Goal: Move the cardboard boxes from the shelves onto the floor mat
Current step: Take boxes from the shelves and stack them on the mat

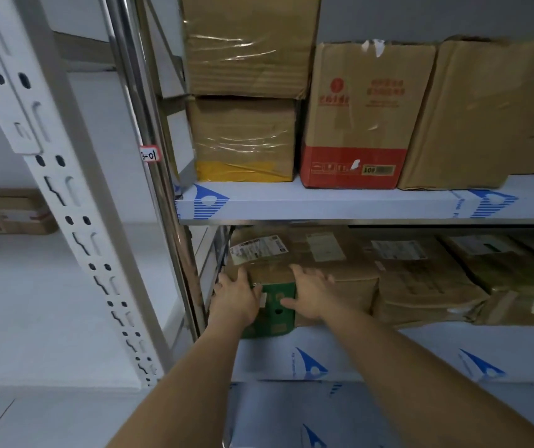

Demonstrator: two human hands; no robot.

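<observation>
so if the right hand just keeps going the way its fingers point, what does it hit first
Probably the taped brown cardboard box with the green front: the right hand already lies at its upper right corner, fingers pointing along the top. Depth is unclear.

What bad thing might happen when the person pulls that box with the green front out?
The green-fronted box sits tight against the neighbouring box and under the upper shelf, so it may snag. The left hand and right hand only touch its front corners, so it might slip and drop.
</observation>
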